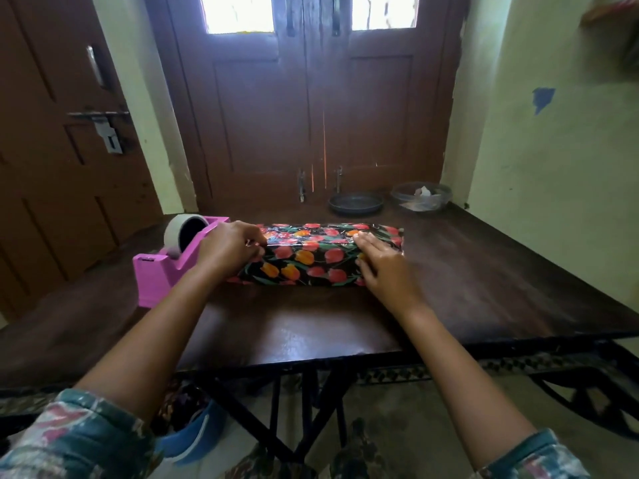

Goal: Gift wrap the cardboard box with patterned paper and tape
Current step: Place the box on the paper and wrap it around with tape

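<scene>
Left hand (230, 248) has its fingers curled at the left end of the box (311, 257), thumb and fingertips pinching the paper (304, 271) where its shiny edge runs along the top. Whether a strip of tape is also held there cannot be told. Right hand (383, 267) lies flat with straight fingers, palm down, pressing the paper onto the top of the box near its right end.

The box lies lengthwise across the middle of the table (484, 271), fully covered in black paper with red and orange tulips; the paper's right end sticks out past the right hand in a crumpled bunch.

Just left of the box, touching or nearly touching the left hand, stands a pink dispenser (155, 274) with a roll of tape (183, 233) seated in it.

At the table's far edge, well apart from the box, sit a dark dish (356, 203) and a clear bowl (422, 197) side by side, with a brown door (311, 115) behind them
</scene>
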